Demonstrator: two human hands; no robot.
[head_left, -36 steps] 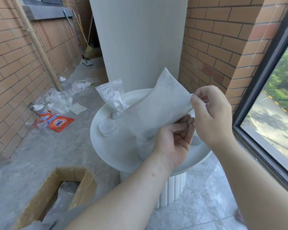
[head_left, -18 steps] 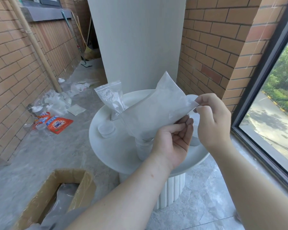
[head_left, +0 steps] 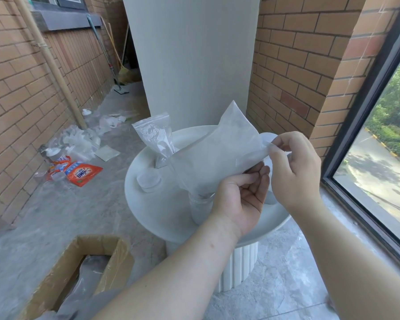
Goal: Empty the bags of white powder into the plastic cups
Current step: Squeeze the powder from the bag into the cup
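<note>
I hold a clear plastic bag of white powder [head_left: 219,155] tilted over a clear plastic cup [head_left: 200,207] on the round white table [head_left: 153,218]. My left hand [head_left: 240,199] grips the bag's lower edge just above the cup. My right hand [head_left: 293,169] pinches the bag's upper right corner. The bag's mouth points down into the cup, whose rim it partly hides. A second bag [head_left: 156,139] stands upended in another cup behind it. A low filled cup [head_left: 149,180] sits at the table's left.
An open cardboard box [head_left: 83,269] with bags inside stands on the floor at lower left. Detergent packets [head_left: 79,173] and plastic litter lie along the brick wall. A grey pillar [head_left: 189,56] rises behind the table; a window [head_left: 379,146] is at right.
My right hand has slid a little lower along the bag's top corner, pulling it taut. The bag stays tilted over the cup.
</note>
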